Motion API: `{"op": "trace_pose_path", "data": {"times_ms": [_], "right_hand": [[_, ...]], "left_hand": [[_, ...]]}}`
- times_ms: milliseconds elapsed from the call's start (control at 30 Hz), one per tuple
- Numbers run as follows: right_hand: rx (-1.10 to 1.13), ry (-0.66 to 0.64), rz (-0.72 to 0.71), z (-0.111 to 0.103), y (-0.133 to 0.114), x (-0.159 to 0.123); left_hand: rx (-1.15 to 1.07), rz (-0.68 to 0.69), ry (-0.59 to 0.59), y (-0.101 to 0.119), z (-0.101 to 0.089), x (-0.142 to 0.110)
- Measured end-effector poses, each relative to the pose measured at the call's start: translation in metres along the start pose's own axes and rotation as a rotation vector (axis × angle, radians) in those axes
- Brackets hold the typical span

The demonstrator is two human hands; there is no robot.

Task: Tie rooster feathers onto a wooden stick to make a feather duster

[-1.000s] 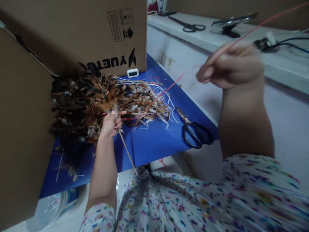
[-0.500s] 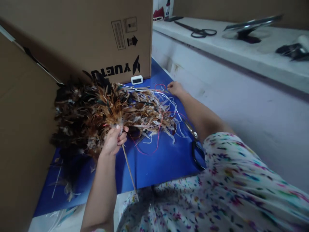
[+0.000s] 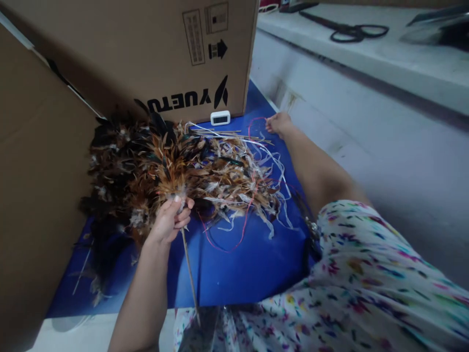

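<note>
My left hand point(image 3: 172, 218) is closed round the base of a bunch of brown and dark feathers point(image 3: 171, 168) on a thin stick point(image 3: 189, 274), which slants down past the table's front edge. Farther off to the right, the fingertips of my right hand point(image 3: 279, 123) pinch a thin red string point(image 3: 252, 125). The string's lower part point(image 3: 234, 248) loops across the table beside the feathers. A large pile of dark feathers point(image 3: 113, 181) lies behind and left of my left hand. More brown feathers with pale strips point(image 3: 242, 183) spread out on its right.
On the blue table point(image 3: 234, 281), a large cardboard box point(image 3: 146, 58) stands at the back, with a small white digital display point(image 3: 220, 118) before it. Several thin sticks point(image 3: 227, 133) lie behind the feathers. Scissors point(image 3: 311, 227) lie partly hidden by my right sleeve; black scissors point(image 3: 348, 32) rest on the ledge.
My right hand has drawn the red string a little farther out to the right, and its loop now stands higher. My left hand keeps its hold on the feathers and stick. The view has shifted slightly.
</note>
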State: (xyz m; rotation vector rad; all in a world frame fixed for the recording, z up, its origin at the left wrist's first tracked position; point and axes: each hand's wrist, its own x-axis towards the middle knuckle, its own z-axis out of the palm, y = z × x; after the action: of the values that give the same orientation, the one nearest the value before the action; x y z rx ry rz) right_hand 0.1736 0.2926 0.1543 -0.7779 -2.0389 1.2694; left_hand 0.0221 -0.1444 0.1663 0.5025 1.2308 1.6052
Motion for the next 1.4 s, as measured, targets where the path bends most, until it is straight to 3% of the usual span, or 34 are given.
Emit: {"op": "trace_pose_path", "data": {"times_ms": [100,200,267,433,667,867,1033,1200,1400], "right_hand": [[0.054,0.092,0.100,-0.009,-0.017,0.000],[0.180,0.128,0.084,-0.012,-0.048,-0.013],[0.295,0.089,0.018,-0.010,-0.074,-0.030],[0.276,-0.015,-0.042,0.004,-0.130,-0.080],[0.264,-0.213,-0.094,0.042,-0.175,-0.142],[0.199,-0.359,-0.073,0.087,-0.188,-0.176],[0.139,-0.347,-0.072,0.112,-0.191,-0.184],[0.120,-0.277,-0.057,0.112,-0.191,-0.177],[0.097,-0.166,-0.072,0.094,-0.182,-0.177]], "left_hand": [[0.005,0.013,-0.010,0.001,0.001,-0.001],[-0.015,0.023,-0.025,0.001,0.002,-0.001],[-0.036,0.030,-0.040,0.001,0.002,0.000],[-0.087,0.062,-0.043,0.002,0.002,0.001],[-0.223,0.069,0.001,0.003,0.004,0.004],[-0.284,0.077,-0.159,0.000,0.008,0.003],[-0.279,0.000,-0.226,-0.005,0.019,-0.001],[-0.264,-0.093,-0.263,-0.009,0.025,0.000],[-0.225,-0.083,-0.397,-0.013,0.027,0.000]]}}
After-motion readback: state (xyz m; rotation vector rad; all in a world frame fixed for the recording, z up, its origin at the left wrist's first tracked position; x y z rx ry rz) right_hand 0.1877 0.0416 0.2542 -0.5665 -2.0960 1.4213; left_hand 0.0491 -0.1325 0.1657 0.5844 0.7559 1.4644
